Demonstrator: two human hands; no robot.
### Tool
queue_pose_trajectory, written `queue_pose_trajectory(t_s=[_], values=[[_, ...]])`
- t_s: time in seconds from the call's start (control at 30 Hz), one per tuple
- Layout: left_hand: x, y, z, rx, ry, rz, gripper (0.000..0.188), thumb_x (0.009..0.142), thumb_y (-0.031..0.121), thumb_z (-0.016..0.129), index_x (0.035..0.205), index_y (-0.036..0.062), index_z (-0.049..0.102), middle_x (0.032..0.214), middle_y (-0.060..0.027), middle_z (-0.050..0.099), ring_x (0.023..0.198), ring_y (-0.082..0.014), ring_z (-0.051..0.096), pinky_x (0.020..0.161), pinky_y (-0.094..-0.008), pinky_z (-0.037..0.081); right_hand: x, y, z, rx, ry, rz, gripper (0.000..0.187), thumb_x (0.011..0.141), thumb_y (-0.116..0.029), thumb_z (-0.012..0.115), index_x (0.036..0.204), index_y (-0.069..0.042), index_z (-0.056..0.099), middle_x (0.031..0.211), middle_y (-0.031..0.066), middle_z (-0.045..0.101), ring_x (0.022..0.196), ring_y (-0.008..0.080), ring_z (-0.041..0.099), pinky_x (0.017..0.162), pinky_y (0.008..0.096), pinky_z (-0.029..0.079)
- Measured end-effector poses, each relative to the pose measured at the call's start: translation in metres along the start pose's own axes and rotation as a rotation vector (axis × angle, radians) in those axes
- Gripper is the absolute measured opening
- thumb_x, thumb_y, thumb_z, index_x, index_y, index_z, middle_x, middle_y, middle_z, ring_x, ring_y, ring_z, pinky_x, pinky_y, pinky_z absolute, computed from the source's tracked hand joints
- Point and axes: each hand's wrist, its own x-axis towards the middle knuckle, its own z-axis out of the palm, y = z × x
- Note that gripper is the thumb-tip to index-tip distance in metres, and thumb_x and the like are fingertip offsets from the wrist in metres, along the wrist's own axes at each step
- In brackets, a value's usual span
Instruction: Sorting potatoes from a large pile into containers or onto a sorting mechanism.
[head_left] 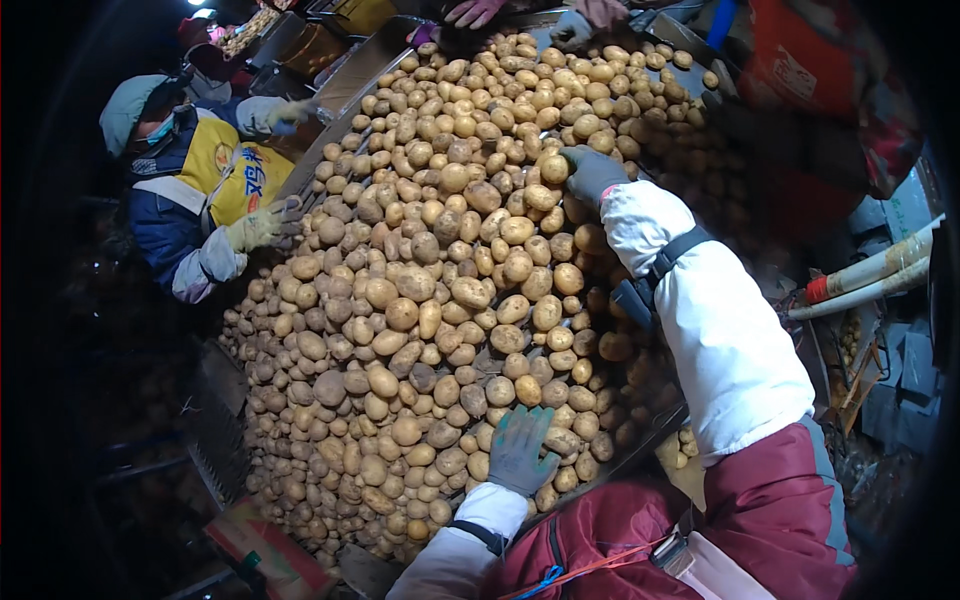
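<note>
A broad heap of tan, earth-dusted potatoes fills the sorting table. My left hand, in a grey-green glove, lies on the potatoes near the front edge. Its fingers are spread and it grasps nothing. Farther off to the right, my right hand reaches across the heap in a grey glove. Its fingers curl at a pale potato and appear to grip it; the palm is hidden. White sleeves cover both my forearms, with a dark strap around each.
A person in a yellow apron works at the left edge with both gloved hands near the heap. Other gloved hands show at the far edge. A person in red stands far right. White pipes jut in on the right.
</note>
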Motion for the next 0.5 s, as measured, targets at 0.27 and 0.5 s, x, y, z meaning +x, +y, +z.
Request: queue_pose_trajectory(t_s=[0.27,0.5], values=[[0.002,0.001,-0.001,-0.001,-0.012,0.009,0.081,0.074,0.034,0.073,0.147,0.0139,0.044,0.137,-0.0146,0.053,0.134,-0.0372,0.044,0.115,-0.0519,0.029,0.007,0.051,-0.014,0.520,-0.246,0.074,0.035,0.083,-0.010,0.068,0.118,-0.002,0.066,0.103,0.0122,0.070,0.090,0.0254,0.068,0.080,0.0364,0.054],[-0.005,-0.009,0.000,-0.018,0.031,-0.012,0.078,0.073,0.031,0.072,0.145,0.0124,0.049,0.137,-0.0160,0.054,0.134,-0.0385,0.043,0.115,-0.0537,0.030,-0.047,0.078,-0.023,0.749,0.002,0.115,0.026,0.085,-0.016,0.070,0.106,-0.002,0.073,0.100,0.0115,0.075,0.090,0.0190,0.070,0.082,0.0314,0.054]])
